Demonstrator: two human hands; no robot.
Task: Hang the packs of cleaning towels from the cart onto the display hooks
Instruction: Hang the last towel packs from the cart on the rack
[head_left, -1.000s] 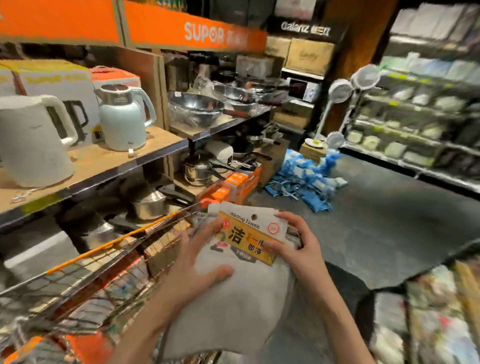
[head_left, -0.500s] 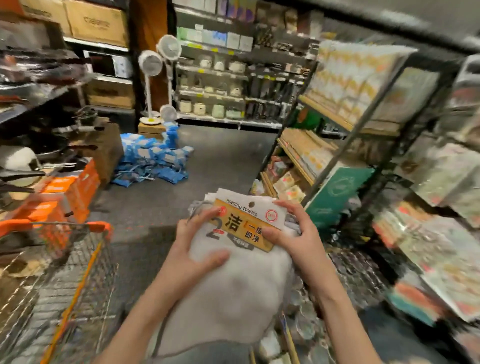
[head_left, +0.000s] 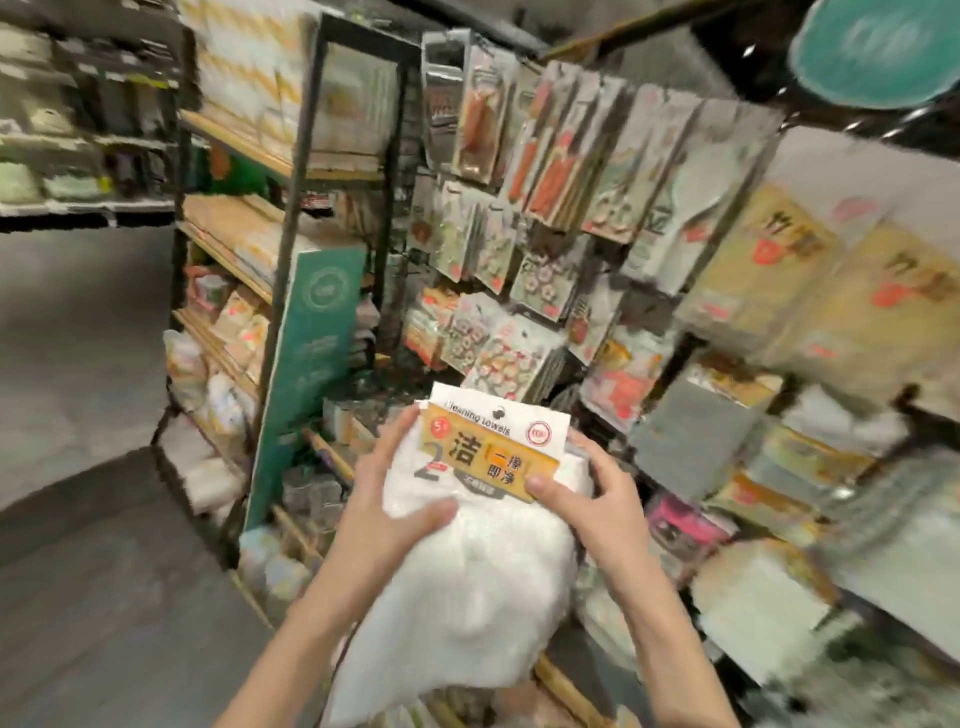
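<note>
stage: carrying, not yet hung | left hand (head_left: 387, 499) and right hand (head_left: 597, 499) fingers grip white cleaning-towel pack with yellow label (head_left: 483, 514) | blurred display rack of hanging packets (head_left: 519, 218) ahead | left: find hook, thread header hole

Both forearms are bare to the frame edge; left hand (head_left: 382, 499) and right hand (head_left: 605, 501) wear nothing.

White towel pack (head_left: 467, 582), yellow header card, upright before hanging display.
</note>
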